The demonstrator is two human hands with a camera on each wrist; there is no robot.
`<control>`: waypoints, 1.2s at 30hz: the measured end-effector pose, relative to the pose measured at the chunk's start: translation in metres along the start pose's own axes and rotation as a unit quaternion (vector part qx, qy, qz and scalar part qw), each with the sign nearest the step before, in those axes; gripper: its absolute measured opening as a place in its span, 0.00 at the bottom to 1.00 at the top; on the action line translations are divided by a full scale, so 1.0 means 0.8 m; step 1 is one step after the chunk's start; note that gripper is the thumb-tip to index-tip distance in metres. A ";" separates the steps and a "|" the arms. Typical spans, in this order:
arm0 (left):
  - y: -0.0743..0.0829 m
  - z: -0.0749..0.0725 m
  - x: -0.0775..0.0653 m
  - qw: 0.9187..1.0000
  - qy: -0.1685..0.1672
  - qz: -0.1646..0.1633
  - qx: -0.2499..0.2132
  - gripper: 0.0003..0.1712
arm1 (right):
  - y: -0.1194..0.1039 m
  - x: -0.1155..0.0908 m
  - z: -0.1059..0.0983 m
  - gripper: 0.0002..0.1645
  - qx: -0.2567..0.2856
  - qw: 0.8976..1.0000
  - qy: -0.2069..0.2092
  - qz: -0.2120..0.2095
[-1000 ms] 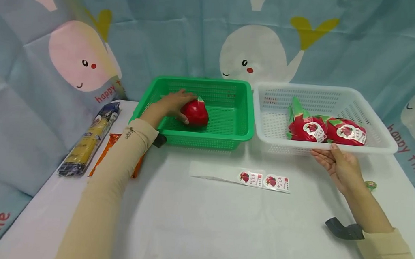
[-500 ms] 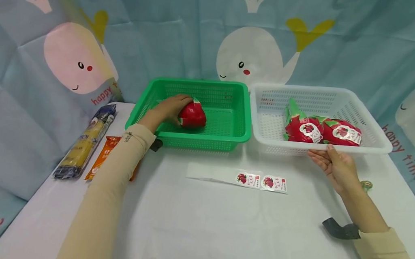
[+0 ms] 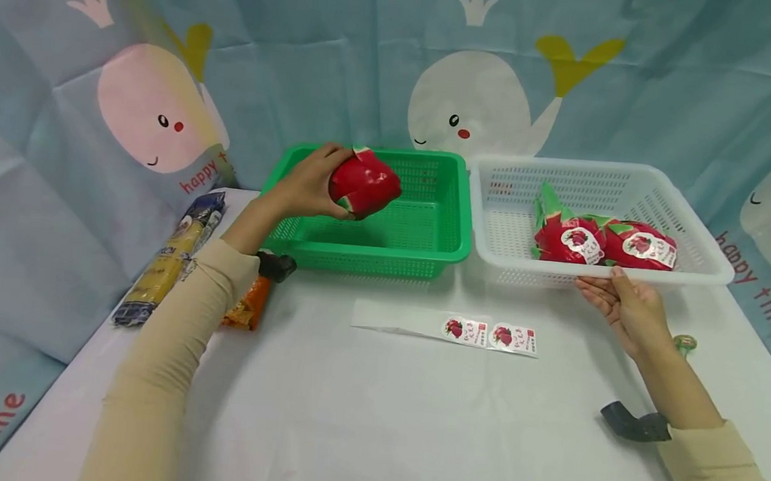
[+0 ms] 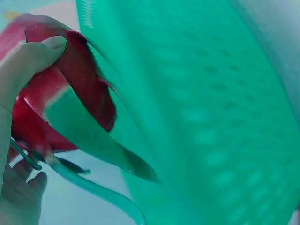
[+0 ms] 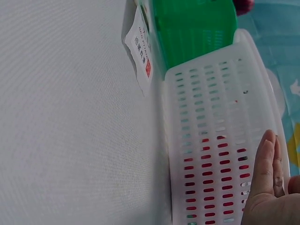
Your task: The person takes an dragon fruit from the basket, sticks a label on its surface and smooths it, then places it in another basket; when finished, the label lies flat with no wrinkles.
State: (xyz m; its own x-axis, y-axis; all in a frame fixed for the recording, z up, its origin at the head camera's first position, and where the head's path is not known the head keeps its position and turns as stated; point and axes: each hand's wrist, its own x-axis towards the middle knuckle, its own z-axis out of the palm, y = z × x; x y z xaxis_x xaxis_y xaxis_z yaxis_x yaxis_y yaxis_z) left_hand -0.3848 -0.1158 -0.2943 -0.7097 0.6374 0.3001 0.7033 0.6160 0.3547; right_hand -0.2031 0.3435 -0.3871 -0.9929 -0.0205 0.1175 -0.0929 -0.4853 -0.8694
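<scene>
My left hand (image 3: 310, 183) grips a red dragon fruit (image 3: 371, 185) above the green basket (image 3: 384, 253). In the left wrist view the thumb lies across the skin of the fruit (image 4: 75, 61), and its long green scales point away from the palm. At the white basket (image 3: 526, 265), my right hand (image 3: 634, 313) holds the front rim, thumb on top and fingers against the outside wall. The right wrist view shows those fingers straight along the slotted side. Inside the white basket lie two dragon fruits (image 3: 551, 246) bearing round white stickers.
A backing strip (image 3: 406, 319) with two fruit stickers lies in front of the baskets. On the left are a yellow-and-blue pack (image 3: 166, 265) and an orange packet (image 3: 247, 305), partly behind the left arm. A small green-and-gold item (image 3: 685, 342) sits beside the right wrist.
The left hand has lifted the dragon fruit from the floor of the green basket to above its rim level and tilted it. The right hand stays on the white basket's rim.
</scene>
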 end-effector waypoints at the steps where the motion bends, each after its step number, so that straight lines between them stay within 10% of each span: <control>1: 0.009 -0.005 -0.003 1.000 0.008 0.009 0.007 0.51 | 0.000 0.000 0.000 0.16 0.000 1.000 0.002 0.002; 8: 0.104 -0.004 -0.043 0.993 0.027 0.085 0.081 0.51 | 0.001 0.001 0.000 0.16 0.009 1.000 0.003 0.003; 17: 0.207 0.095 -0.130 0.981 -0.075 0.134 0.117 0.48 | 0.001 0.004 0.002 0.16 0.025 1.000 0.000 0.008; 30: 0.227 0.161 -0.156 0.981 -0.140 0.134 0.024 0.54 | 0.001 0.006 0.011 0.16 -0.033 0.997 0.061 0.045; 36: 0.227 0.170 -0.161 0.975 -0.105 0.189 0.043 0.55 | 0.015 0.002 0.020 0.17 -0.156 0.984 -0.011 0.088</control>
State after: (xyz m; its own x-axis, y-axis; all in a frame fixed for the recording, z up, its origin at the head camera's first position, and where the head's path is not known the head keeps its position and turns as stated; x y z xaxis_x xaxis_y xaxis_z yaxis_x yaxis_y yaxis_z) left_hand -0.1598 -0.0230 -0.3894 -0.3815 0.9018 0.2030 0.9202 0.3499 0.1754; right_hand -0.2048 0.3235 -0.3893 -0.9940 -0.1016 -0.0400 0.0580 -0.1813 -0.9817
